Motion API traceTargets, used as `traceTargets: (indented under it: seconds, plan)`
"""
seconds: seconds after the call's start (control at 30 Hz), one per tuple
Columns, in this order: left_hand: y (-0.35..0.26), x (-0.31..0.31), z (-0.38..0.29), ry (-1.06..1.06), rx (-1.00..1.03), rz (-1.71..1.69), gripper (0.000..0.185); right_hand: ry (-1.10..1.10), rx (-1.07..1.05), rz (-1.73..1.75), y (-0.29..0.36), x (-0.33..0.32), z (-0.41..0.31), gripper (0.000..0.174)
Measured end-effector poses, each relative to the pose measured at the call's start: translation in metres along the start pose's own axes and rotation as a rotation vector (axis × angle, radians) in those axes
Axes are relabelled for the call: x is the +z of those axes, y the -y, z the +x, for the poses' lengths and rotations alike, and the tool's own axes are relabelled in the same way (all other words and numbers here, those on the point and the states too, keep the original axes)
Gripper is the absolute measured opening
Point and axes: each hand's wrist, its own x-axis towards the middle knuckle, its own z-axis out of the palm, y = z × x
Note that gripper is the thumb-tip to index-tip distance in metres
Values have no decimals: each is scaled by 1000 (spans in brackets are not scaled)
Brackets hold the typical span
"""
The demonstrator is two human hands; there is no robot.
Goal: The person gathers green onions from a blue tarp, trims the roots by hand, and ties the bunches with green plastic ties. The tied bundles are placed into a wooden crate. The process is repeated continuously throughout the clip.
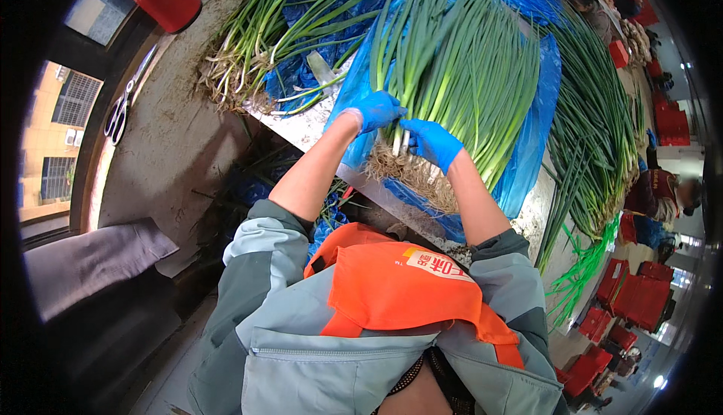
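A broad bunch of green onions (480,59) lies on a blue plastic sheet (547,93), leaves pointing away from me and tangled brown roots (438,186) towards me. My left hand (377,111), in a blue glove, grips stems at the bunch's left side. Close beside it, my right hand (434,143), gloved the same way, has its fingers curled around the white stem ends (400,143) just above the roots. Its fingertips are partly hidden among the stems.
Loose green onions (254,36) lie up left; a larger pile (593,132) lies right, beside green plastic strips (587,268). Scissors (120,107) and a red jar (166,0) stand apart at left. The white board's edge (299,132) faces me. A co-worker (655,192) is far right.
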Motion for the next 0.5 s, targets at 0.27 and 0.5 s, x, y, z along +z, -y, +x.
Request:
traceTargets:
  seconds: [0.27, 0.5]
  plan:
    - [30, -20, -3, -335, -170, -163, 32, 17, -164, 243, 18, 3, -23, 29]
    - [45, 19, 12, -290, -168, -392, 42, -14, -77, 283, 14, -15, -36, 32]
